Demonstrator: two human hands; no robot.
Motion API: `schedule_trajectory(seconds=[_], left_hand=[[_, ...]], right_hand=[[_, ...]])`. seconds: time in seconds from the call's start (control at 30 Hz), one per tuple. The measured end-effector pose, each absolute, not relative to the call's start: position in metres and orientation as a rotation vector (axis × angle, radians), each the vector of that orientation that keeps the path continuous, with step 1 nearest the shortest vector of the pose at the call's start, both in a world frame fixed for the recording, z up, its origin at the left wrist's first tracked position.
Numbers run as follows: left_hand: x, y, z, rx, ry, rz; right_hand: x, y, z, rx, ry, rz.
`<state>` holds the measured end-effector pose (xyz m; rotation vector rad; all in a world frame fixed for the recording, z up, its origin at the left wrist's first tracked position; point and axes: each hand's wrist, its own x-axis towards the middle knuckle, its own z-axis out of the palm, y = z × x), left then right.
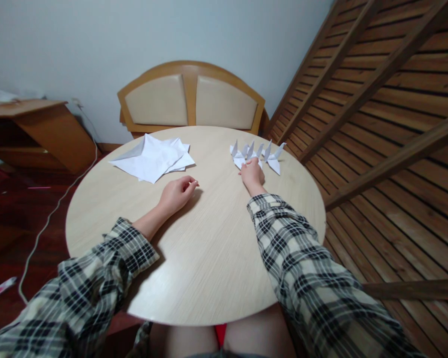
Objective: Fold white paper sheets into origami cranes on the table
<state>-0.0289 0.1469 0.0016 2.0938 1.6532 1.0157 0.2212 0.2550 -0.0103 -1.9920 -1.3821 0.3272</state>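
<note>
Three white paper cranes stand in a row on the far right of the round table: a left crane (239, 158), a middle crane (259, 151) and a right crane (273, 158). My right hand (252, 175) reaches to the row, its fingers closed at the near side of the middle crane; the fingertips are partly hidden. Over the table's middle rests my left hand (178, 194), fingers curled in and thumb near the forefinger, with nothing visible in them. Beyond it lies a loose stack of white paper sheets (153, 159), the top one creased.
The round wooden table (209, 238) has a padded headboard (192, 92) behind it. On the right rises a slatted wood wall (388, 149). A desk (37, 129) stands at left, and a white cable (52, 214) runs along the floor.
</note>
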Motion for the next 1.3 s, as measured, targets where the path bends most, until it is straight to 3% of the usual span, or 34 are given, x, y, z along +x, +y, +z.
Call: schedule_trajectory(seconds=[0.33, 0.63, 1.3], left_hand=[[-0.027, 0.195, 0.0, 2.166, 1.914, 1.209], [-0.072, 0.226, -0.004, 1.719, 2.137, 1.626], [-0.108, 0.221, 0.003, 1.471, 2.356, 1.697]], right_hand=[[0.215, 0.255, 0.002, -2.122, -1.421, 0.253], [0.237, 0.263, 0.002, -2.199, -1.362, 0.228], [0.237, 0.264, 0.001, -2.01, -1.325, 0.142]])
